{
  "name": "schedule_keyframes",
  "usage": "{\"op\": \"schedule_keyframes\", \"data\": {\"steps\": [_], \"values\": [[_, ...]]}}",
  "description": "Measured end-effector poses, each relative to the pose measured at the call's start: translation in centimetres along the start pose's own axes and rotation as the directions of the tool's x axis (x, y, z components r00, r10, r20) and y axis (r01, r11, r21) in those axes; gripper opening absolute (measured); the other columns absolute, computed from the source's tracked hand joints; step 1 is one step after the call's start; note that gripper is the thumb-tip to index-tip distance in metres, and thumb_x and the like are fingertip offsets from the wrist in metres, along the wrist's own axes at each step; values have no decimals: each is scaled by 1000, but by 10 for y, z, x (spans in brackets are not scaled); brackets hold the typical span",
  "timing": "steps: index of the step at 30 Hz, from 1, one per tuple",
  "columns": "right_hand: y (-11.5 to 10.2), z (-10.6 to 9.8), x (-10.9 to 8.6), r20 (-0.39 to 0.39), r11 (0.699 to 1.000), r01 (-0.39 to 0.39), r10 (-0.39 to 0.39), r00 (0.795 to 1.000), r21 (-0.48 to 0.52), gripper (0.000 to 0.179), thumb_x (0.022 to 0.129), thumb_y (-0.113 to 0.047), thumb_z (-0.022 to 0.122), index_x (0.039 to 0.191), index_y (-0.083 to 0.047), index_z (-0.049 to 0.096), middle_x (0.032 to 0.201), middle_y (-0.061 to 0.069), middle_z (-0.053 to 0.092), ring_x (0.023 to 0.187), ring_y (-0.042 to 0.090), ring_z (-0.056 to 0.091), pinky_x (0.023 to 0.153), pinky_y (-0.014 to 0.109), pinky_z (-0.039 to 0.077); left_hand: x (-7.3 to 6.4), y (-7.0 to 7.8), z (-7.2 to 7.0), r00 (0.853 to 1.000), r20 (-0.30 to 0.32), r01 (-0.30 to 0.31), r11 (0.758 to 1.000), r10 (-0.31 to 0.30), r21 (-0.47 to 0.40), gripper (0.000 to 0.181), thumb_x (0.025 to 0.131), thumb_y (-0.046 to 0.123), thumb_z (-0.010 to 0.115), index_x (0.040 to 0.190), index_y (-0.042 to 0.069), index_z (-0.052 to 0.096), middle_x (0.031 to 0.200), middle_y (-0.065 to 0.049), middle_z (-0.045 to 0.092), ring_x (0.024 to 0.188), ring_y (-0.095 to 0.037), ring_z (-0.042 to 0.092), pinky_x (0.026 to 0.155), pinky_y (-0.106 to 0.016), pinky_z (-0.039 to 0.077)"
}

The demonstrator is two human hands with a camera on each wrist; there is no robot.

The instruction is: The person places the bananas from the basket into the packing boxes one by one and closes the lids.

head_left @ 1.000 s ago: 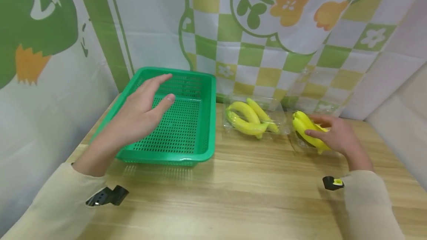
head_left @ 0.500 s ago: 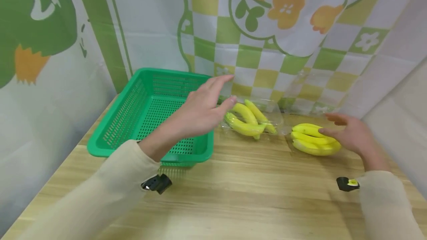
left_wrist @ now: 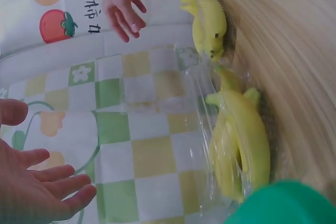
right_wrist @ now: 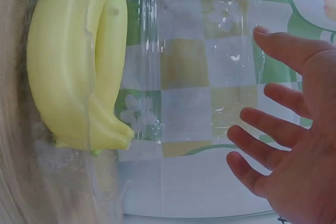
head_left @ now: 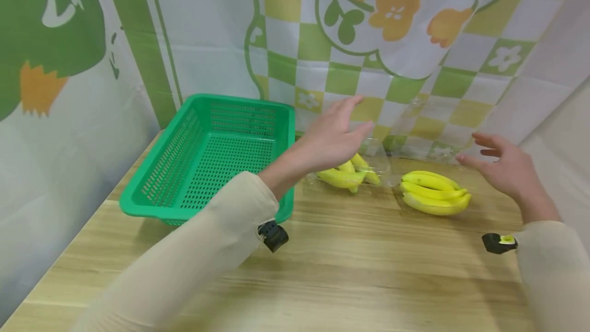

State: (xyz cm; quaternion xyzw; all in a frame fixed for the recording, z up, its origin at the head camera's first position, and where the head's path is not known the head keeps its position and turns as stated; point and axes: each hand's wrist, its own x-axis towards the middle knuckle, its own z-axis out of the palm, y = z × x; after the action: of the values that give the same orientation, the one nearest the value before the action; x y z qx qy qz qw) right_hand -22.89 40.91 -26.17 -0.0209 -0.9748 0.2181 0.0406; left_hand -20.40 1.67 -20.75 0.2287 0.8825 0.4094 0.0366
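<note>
Fingers spread, my left hand [head_left: 329, 137] hovers over the left clear plastic box [head_left: 382, 160], holding nothing. It hides part of several yellow bananas [head_left: 341, 178] in that box. To the right lies a bunch of bananas [head_left: 435, 193], in a second clear box whose clear lid [right_wrist: 184, 66] stands raised behind it in the right wrist view. My right hand [head_left: 504, 170] is held above and right of this bunch, apart from it, with relaxed fingers and nothing in them. In the left wrist view, the left box's plastic appears to cover its bananas [left_wrist: 241, 140].
A green perforated basket [head_left: 207, 214] stands on the left of the wooden table [head_left: 359, 265], its rim close to my left forearm. Behind the boxes hangs a checked, flowered cloth [head_left: 313, 40]. More cloth walls in both sides.
My left hand has moved right, from above the basket to above the left box. The right hand has let go of the banana bunch and drawn back to the right; the bunch now lies flat.
</note>
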Motion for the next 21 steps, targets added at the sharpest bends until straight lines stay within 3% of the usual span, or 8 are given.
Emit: {"op": "schedule_keyframes", "data": {"steps": [4,8,11,18,21], "values": [[1,-3,3,-20,994,-31,34,999,104,91,89,-66,57,159,-23,18,162,17,26,138,49,35,99,70,37,17,2,11,1000,4,12,1000,-11,-29,62,104,52,35,158,30,14,166,6,14,153,-19,15,124,-45,19],[2,-5,7,-12,967,-85,90,996,242,87,89,-67,55,159,-35,14,165,14,18,142,48,31,104,67,36,34,1,25,1000,5,22,997,-21,-80,61,104,50,38,158,29,18,165,7,19,153,-20,18,124,-46,19],[4,-6,12,13,933,-128,132,991,337,87,89,-67,53,158,-38,8,167,12,11,145,46,25,109,66,31,45,2,38,1000,5,25,991,-25,-132,60,104,48,40,158,29,20,164,8,23,152,-19,22,123,-44,22],[10,-6,26,109,834,-177,141,984,523,95,93,-64,48,159,-27,-11,166,16,-6,148,51,9,114,69,21,63,5,64,999,-13,36,976,-40,-214,59,102,52,42,156,34,25,161,12,28,150,-16,27,121,-43,27],[11,-4,32,142,794,-201,145,979,573,97,93,-64,48,158,-27,-14,166,11,-11,148,51,6,115,69,19,73,7,73,998,-24,42,955,-51,-293,60,101,54,44,155,34,27,160,12,31,148,-18,32,119,-46,31]]}}
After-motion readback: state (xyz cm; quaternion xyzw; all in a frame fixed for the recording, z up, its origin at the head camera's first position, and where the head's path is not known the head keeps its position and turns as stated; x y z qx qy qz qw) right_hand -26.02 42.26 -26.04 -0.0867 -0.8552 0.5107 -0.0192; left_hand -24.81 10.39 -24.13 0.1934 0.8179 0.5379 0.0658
